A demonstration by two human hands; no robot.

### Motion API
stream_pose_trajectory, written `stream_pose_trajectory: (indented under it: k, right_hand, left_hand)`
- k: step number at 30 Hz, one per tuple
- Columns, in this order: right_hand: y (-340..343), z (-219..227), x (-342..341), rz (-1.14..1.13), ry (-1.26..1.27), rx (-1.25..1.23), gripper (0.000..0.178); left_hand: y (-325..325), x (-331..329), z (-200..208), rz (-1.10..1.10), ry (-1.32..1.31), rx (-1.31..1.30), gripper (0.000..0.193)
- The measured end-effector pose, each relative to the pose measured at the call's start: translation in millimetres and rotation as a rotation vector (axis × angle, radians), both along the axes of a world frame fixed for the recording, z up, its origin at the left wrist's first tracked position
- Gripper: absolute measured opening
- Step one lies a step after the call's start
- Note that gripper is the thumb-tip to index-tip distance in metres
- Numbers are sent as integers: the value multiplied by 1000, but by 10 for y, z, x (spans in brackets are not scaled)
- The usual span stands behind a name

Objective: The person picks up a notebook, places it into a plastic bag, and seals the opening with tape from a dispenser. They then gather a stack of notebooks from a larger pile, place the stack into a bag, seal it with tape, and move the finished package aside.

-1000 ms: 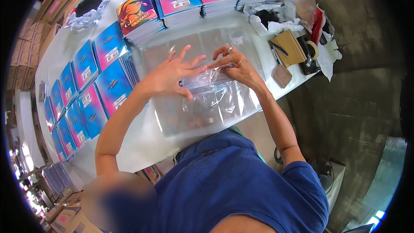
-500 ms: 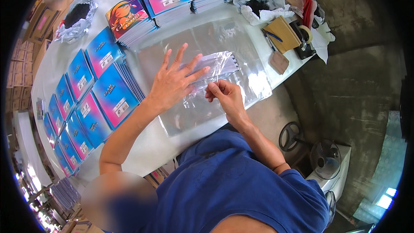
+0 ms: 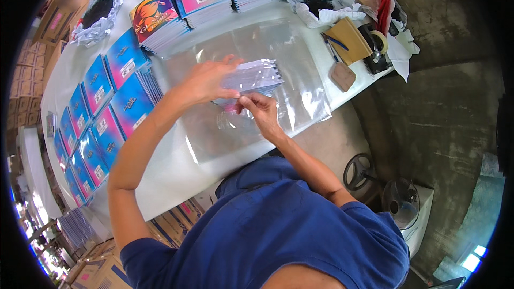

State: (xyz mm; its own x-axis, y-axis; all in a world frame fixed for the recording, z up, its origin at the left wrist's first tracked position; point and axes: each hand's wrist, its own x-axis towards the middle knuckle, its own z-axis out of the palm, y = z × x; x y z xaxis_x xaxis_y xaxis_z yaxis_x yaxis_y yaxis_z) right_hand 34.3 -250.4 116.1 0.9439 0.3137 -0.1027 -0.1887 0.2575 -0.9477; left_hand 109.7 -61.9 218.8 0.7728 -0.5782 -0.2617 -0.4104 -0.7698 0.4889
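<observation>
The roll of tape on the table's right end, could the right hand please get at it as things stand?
Probably yes: the roll of tape lies uncovered, bare white table between, but the right hand pinches a clear plastic bag.

clear glossy plastic bag (image 3: 251, 77), glossy paper notebook covers (image 3: 128, 104), smooth white table (image 3: 171, 176).

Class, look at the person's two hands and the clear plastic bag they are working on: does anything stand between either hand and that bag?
Nothing visible does. The left hand and the right hand both already touch the clear plastic bag, pinching its near edge above the stack of clear plastic sheets on the table.
</observation>
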Motion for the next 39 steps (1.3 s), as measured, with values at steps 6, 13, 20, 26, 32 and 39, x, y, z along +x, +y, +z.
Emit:
stream_pose_trajectory:
  k: [6, 13, 20, 26, 32, 39]
  right_hand:
    - [-2450, 60, 947, 101, -161, -567, 18]
    - [-5082, 266, 1983, -587, 120, -980, 32]
    - [-5617, 51, 2287, -69, 340, -458, 23]
    - [-5707, -512, 1812, -224, -108, -142, 18]
    - [-5510, -376, 1508, -795, -196, -1767, 24]
    - [-1694, 457, 225, 5, 101, -244, 13]
  left_hand:
    - [-59, -145, 161, 80, -41, 92, 80]
    - [-276, -194, 284, 250, 71, 43, 88]
    - [-303, -168, 242, 271, 70, -27, 90]
    - [-185, -203, 147, 246, 64, -103, 91]
    - [-267, -99, 244, 239, 90, -46, 97]
    - [-99, -141, 169, 213, 132, -60, 91]
